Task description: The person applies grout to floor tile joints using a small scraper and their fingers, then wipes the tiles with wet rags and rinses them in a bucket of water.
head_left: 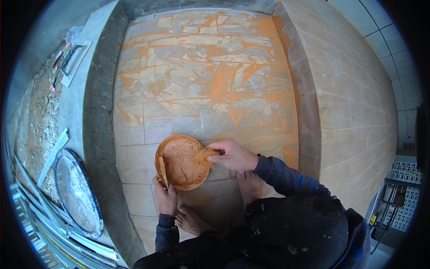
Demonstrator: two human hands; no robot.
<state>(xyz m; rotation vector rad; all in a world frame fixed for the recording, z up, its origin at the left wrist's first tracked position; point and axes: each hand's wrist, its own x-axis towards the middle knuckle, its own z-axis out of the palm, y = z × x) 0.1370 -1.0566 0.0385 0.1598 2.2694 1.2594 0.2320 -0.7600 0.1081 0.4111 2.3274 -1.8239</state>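
A round bowl [160,142] of thick orange-brown grout [179,157] stands on the tiled floor in front of my feet. My left hand [166,199] is closed at its near left rim, gripping a flat scraper [162,170] smeared with grout; the blade stands on edge just inside the bowl. Over the bowl's right rim, my right hand [230,154] pinches an ochre-stained sponge [206,156]. Its lower side is close to the grout, and I cannot tell whether they touch.
Orange and pale smears cover the floor tiles [201,67] beyond the bowl. A grey concrete curb [101,112] runs along the left, with a trowel [76,62], a round basin [78,193] and trim strips [53,157] beyond. A raised tiled ledge [349,112] borders the right.
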